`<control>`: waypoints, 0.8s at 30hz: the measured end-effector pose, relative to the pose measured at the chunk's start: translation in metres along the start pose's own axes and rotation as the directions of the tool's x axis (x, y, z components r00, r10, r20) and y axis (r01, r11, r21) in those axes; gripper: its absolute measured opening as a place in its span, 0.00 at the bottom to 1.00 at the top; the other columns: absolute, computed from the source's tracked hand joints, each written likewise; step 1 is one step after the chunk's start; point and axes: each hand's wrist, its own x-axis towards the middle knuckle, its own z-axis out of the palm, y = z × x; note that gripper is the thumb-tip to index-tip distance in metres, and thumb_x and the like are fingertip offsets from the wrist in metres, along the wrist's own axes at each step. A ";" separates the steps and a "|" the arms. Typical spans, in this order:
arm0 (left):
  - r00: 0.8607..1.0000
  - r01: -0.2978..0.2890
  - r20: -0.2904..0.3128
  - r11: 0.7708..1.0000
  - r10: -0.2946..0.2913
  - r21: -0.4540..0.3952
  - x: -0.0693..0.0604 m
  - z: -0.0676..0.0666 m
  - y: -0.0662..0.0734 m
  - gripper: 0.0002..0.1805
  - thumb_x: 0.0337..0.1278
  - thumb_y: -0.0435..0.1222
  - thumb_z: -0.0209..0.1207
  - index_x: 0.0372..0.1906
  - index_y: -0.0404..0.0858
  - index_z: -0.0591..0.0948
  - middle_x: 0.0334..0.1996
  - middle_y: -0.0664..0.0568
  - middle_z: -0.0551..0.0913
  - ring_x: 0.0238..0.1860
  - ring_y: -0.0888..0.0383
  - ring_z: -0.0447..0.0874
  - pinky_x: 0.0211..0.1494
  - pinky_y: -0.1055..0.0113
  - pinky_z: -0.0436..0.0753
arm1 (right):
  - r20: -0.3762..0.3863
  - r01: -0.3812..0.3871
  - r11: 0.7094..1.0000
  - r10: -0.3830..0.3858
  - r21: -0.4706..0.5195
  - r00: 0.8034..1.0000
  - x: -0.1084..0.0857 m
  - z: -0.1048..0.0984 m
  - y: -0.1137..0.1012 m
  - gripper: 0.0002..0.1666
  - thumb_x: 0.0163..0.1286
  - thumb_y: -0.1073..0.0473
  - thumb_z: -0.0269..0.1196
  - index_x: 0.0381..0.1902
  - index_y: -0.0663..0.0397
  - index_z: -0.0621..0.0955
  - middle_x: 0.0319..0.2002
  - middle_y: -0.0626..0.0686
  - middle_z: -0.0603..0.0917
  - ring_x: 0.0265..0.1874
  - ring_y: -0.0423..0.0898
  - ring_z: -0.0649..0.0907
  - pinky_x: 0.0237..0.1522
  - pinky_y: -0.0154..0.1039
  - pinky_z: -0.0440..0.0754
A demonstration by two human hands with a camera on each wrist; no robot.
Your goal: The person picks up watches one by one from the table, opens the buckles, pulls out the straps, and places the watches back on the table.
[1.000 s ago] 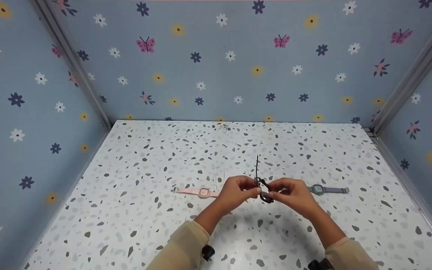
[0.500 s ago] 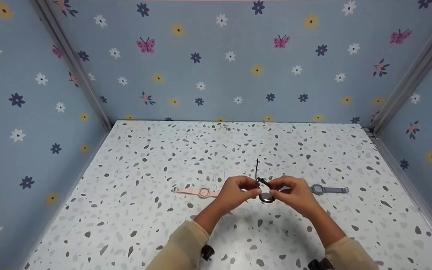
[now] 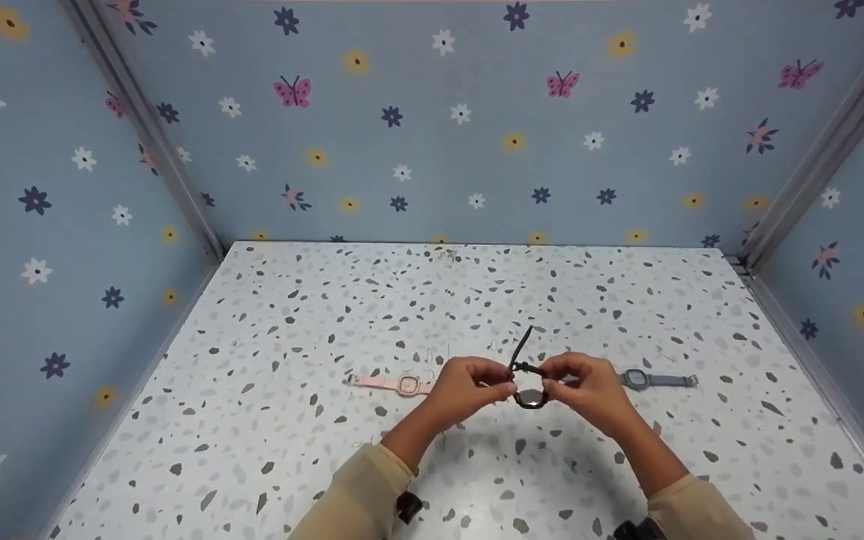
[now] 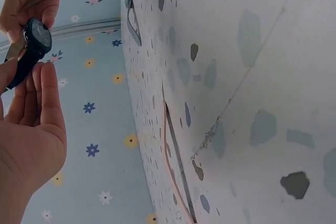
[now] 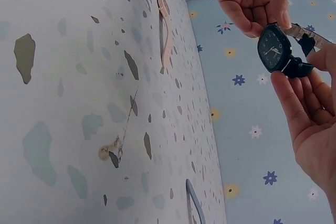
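Note:
A black wristwatch (image 3: 530, 399) is held up between both hands, its strap bent into a loop. My left hand (image 3: 469, 386) pinches it on the left, with thumb and fingertips. On the other side my right hand (image 3: 586, 386) pinches it the same way. A strap end sticks up past the left fingertips and leans right. In the right wrist view the round dark dial of the wristwatch (image 5: 274, 50) faces the camera. The left wrist view shows the wristwatch (image 4: 40, 36) between the fingers, off the table. Fingers hide part of the strap.
On the speckled white table (image 3: 312, 465), a pink watch (image 3: 408, 385) lies left of the hands, partly covered by the left one. A grey-blue watch (image 3: 636, 379) lies to the right. Flower-patterned walls (image 3: 432, 172) enclose the back and both sides.
The strap end has tipped from upright to leaning right. The black wristwatch has turned, so its loop looks wider. My left hand has shifted slightly left and down; the right hand barely moved.

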 end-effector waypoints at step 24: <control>1.000 -0.014 0.026 0.993 0.017 -0.121 0.010 -0.003 -0.020 0.09 0.52 0.32 0.68 0.37 0.30 0.87 0.28 0.50 0.87 0.29 0.58 0.85 0.40 0.56 0.86 | -0.064 -0.090 0.986 0.100 0.138 0.993 0.010 0.004 0.034 0.09 0.55 0.78 0.62 0.36 0.71 0.80 0.28 0.54 0.81 0.28 0.44 0.81 0.30 0.36 0.84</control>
